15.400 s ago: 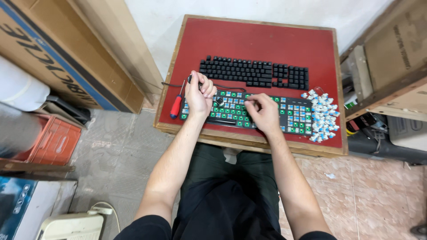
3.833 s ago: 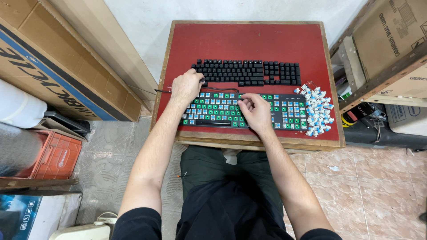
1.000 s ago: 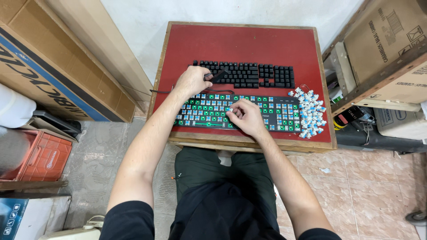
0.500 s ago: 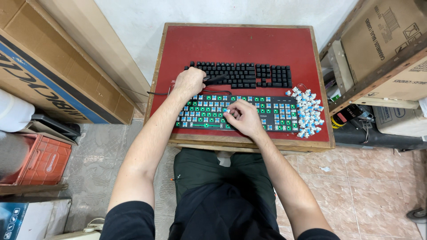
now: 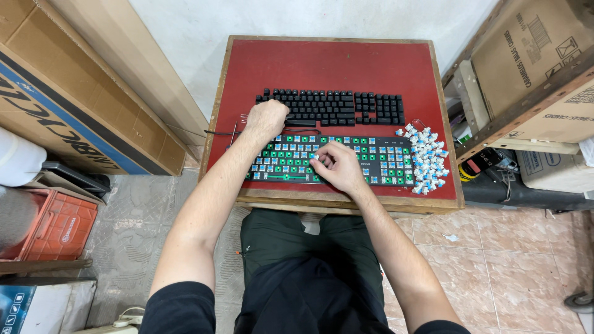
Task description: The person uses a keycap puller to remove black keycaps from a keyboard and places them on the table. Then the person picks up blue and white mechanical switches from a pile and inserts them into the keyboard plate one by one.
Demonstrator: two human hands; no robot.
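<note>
Red-topped surface (image 5: 334, 65), wooden rim. Bare keyboard (image 5: 371, 162), green plate, caps off, lies at the near edge; black capped keyboard (image 5: 337, 106) behind it. Left hand (image 5: 266, 119) closed, contents hidden, between the two boards. Right hand (image 5: 334, 166) pinches at a switch mid-board. Loose switches (image 5: 426, 159) heaped near the right rim: risk of nudging some onto the floor.

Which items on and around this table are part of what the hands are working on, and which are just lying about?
In use:
- left hand, resting by the black keyboard
- right hand, on the stripped keyboard with exposed switches
- pile of loose switches

Lying about:
- cardboard boxes
- red plastic crate
- red table, only the support
</note>
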